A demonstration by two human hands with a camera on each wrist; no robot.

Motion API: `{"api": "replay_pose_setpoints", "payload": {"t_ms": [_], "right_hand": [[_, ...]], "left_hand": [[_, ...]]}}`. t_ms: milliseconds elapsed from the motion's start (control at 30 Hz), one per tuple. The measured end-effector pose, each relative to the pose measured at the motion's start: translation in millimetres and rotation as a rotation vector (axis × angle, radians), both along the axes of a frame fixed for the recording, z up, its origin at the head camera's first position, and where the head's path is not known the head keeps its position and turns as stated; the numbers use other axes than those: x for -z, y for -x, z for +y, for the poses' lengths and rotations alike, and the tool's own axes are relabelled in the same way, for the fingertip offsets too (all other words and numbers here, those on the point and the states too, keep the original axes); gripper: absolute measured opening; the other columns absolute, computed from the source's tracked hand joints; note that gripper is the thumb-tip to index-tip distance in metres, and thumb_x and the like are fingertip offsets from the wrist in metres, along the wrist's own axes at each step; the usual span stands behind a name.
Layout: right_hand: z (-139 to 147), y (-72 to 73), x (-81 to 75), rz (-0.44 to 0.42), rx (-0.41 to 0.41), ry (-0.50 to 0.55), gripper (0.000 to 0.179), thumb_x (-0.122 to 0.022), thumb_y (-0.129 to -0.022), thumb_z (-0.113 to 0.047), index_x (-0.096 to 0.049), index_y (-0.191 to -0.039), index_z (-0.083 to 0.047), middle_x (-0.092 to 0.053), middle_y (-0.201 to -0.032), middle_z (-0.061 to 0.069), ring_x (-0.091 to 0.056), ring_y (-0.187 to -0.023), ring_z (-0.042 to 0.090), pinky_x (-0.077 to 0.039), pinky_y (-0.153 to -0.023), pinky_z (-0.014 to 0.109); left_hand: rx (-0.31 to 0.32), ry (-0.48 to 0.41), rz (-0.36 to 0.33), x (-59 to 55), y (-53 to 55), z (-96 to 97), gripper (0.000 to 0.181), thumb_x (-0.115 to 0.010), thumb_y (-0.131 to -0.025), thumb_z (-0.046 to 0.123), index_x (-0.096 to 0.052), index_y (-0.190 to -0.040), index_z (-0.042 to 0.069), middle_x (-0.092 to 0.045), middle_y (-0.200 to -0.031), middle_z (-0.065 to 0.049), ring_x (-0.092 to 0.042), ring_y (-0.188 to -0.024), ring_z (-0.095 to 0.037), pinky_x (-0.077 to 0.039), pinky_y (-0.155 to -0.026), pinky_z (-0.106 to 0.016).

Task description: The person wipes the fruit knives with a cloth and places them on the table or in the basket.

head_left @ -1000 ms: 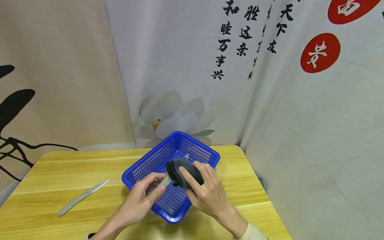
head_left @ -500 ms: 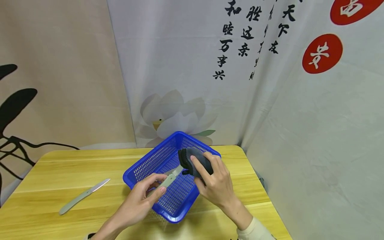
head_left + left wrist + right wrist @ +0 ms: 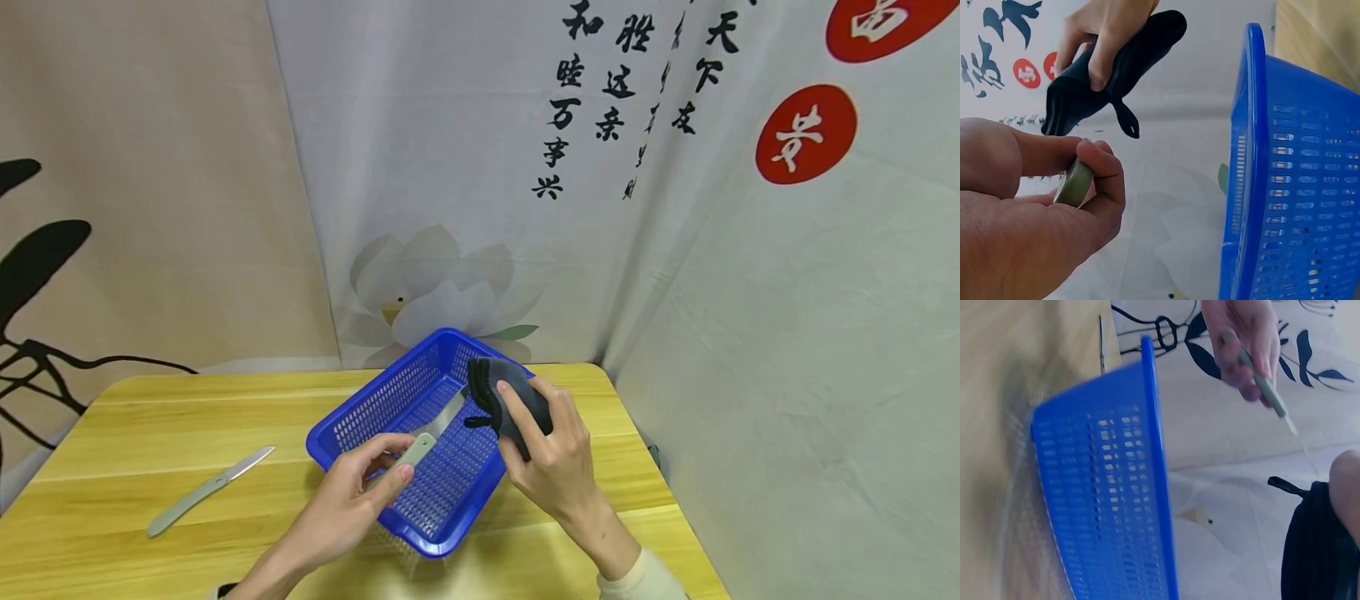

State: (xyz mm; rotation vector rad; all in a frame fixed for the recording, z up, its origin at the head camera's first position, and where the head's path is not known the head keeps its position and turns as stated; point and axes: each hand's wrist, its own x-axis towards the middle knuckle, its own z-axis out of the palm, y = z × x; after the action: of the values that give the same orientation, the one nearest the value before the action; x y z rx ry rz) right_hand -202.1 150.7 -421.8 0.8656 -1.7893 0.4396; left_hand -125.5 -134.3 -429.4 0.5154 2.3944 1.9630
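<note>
- Near the lower middle of the head view, the left hand [image 3: 352, 493] pinches the folding knife with a pale green handle [image 3: 417, 451] between thumb and fingers. Its long axis slants from the grip toward the upper right, the silvery metal blade [image 3: 450, 413] pointing at the folded dark grey cloth with black edging [image 3: 528, 404]. The right hand [image 3: 557, 468] grips that cloth right of centre; the blade's tip meets or passes behind its edge, and I cannot tell whether they touch. Below both in the frame lies the blue perforated plastic basket [image 3: 358, 403]. A second pale green knife [image 3: 197, 502] lies on the yellow wooden table [image 3: 150, 425] at the lower left, nearer the left hand.
- At the lower left of the left wrist view, the handle appears nearly end-on in the curled fingers, the blade hidden; the cloth slants above, its black loop [image 3: 1125, 120] hanging down.
- From the top of the right wrist view, the knife runs down and right toward the cloth at lower right, handle in the left hand, blade thin beside the loop.
</note>
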Motion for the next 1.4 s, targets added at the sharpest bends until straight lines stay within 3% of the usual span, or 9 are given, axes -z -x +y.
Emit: {"api": "replay_pose_setpoints", "payload": {"t_ms": [233, 367, 533, 733, 1000, 1167, 1400], "right_hand": [[-16.0, -18.1, 8.6, 0.031, -0.097, -0.121, 0.056, -0.069, -0.086, -0.015, -0.077, -0.141, -0.008, -0.069, -0.126, 0.025, -0.068, -0.102, 0.034, -0.066, -0.083, 0.045], [-23.1, -24.8, 15.3, 0.014, -0.118, -0.174, 0.059, -0.073, -0.085, -0.017, -0.076, -0.144, -0.010, -0.069, -0.127, 0.022, -0.069, -0.104, 0.032, -0.067, -0.087, 0.044], [-26.5, -27.8, 20.2, -0.017, -0.115, -0.207, 0.062, -0.075, -0.084, -0.018, -0.074, -0.146, -0.012, -0.069, -0.128, 0.021, -0.068, -0.105, 0.032, -0.068, -0.089, 0.044], [-24.2, -24.5, 19.0, -0.025, -0.082, -0.204, 0.065, -0.076, -0.083, -0.017, -0.073, -0.147, -0.012, -0.069, -0.129, 0.021, -0.067, -0.106, 0.033, -0.066, -0.088, 0.044], [-13.6, -12.5, 15.7, -0.016, -0.032, -0.162, 0.064, -0.070, -0.082, -0.014, -0.074, -0.147, -0.012, -0.069, -0.130, 0.024, -0.068, -0.105, 0.034, -0.066, -0.084, 0.047], [-5.4, -3.7, 11.4, -0.016, -0.011, -0.126, 0.061, -0.069, -0.084, -0.013, -0.075, -0.145, -0.011, -0.069, -0.130, 0.027, -0.068, -0.103, 0.037, -0.067, -0.083, 0.050], [8.3, 1.0, 5.5, -0.040, 0.046, -0.074, 0.060, -0.069, -0.084, -0.011, -0.076, -0.144, -0.011, -0.068, -0.128, 0.029, -0.063, -0.092, 0.037, -0.063, -0.072, 0.049]], "left_hand": [[-0.016, 0.000, -0.012, -1.8, 1.8, 1.1, 0.033, -0.066, -0.113, 0.010, -0.068, -0.145, 0.000, -0.071, -0.113, -0.014, -0.067, -0.092, -0.007, -0.064, -0.075, -0.027], [-0.019, 0.019, -0.036, -3.6, 1.6, 2.0, 0.037, -0.067, -0.114, 0.012, -0.065, -0.148, -0.001, -0.074, -0.123, -0.016, -0.068, -0.096, -0.008, -0.066, -0.077, -0.029], [-0.011, 0.033, -0.043, -4.9, 0.5, 4.0, 0.031, -0.067, -0.114, 0.013, -0.069, -0.144, 0.004, -0.074, -0.123, -0.017, -0.069, -0.096, -0.012, -0.065, -0.078, -0.029], [-0.002, 0.021, -0.017, -5.0, -0.1, 3.2, 0.032, -0.068, -0.114, 0.013, -0.069, -0.143, 0.001, -0.074, -0.121, -0.015, -0.069, -0.098, -0.008, -0.065, -0.080, -0.026], [0.025, 0.014, 0.042, -1.5, -0.5, 2.5, 0.027, -0.066, -0.113, 0.008, -0.071, -0.139, 0.003, -0.069, -0.105, -0.013, -0.065, -0.086, -0.007, -0.062, -0.070, -0.027], [0.027, 0.016, 0.063, -0.3, -1.0, 2.1, 0.027, -0.067, -0.112, 0.009, -0.072, -0.138, 0.003, -0.070, -0.105, -0.007, -0.066, -0.086, -0.006, -0.063, -0.070, -0.027], [0.025, 0.029, 0.110, -0.3, -1.8, -2.1, 0.029, -0.068, -0.112, 0.009, -0.071, -0.140, 0.001, -0.072, -0.111, -0.011, -0.068, -0.089, -0.005, -0.066, -0.072, -0.026]]}}
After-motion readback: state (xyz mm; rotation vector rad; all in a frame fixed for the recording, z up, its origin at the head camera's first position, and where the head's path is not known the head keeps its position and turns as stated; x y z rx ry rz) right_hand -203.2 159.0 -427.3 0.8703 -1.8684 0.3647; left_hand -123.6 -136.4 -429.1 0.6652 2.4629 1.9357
